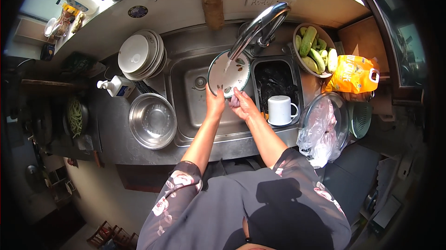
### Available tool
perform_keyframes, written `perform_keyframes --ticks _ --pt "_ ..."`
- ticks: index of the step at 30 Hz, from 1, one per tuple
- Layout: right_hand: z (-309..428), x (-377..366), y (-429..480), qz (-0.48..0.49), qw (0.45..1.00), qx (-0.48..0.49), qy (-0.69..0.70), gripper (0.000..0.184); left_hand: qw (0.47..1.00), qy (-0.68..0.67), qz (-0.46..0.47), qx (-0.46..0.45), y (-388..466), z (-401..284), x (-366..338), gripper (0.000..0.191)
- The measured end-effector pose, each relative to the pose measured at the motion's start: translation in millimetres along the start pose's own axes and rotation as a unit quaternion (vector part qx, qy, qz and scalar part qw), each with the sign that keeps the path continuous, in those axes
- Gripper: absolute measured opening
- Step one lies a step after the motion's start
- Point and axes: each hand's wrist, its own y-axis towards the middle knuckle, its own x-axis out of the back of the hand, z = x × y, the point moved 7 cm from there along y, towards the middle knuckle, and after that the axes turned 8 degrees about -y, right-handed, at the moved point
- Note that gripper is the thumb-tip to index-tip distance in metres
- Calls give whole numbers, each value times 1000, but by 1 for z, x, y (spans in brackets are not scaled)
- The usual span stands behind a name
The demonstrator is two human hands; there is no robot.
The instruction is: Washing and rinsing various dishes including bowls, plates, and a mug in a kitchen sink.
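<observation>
A white plate (228, 76) with a green rim and painted leaves is tilted under the chrome faucet (256, 27), over the steel sink basin (190, 107). A thin stream of water falls onto its face. My left hand (214, 102) grips the plate's near left edge, thumb on top. At the near right edge, my right hand (244, 104) has its thumb against the rim; its fingers curl below and are partly hidden. In the small right basin (257, 76) lies a black plastic bag (275, 81). A white enamel mug (278, 110) stands at that basin's near end.
Stacked plates and bowls (134, 53), a pump bottle (116, 86) and a steel bowl (153, 121) stand left of the sink. To the right are a bowl of cucumbers (315, 49), an orange bag (353, 74) and a basin (343, 121) holding a clear plastic bag (322, 128).
</observation>
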Motion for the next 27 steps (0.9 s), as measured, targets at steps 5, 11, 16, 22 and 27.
perform_keyframes --ticks 5,11,16,22,27 --pt "44 -56 -6 -98 985 107 -94 27 994 65 85 -39 -4 -8 -6 40" --pt "139 -139 -20 22 466 456 -758 18 889 392 195 -133 15 -62 7 43" --pt "84 -180 -1 83 320 401 -854 8 763 611 200 -69 46 -63 -30 15" --pt "124 -154 -16 -81 425 443 -785 11 953 280 119 -13 75 -32 19 18" --pt "96 -100 -5 -251 766 311 -504 18 908 -251 10 337 26 56 26 39"
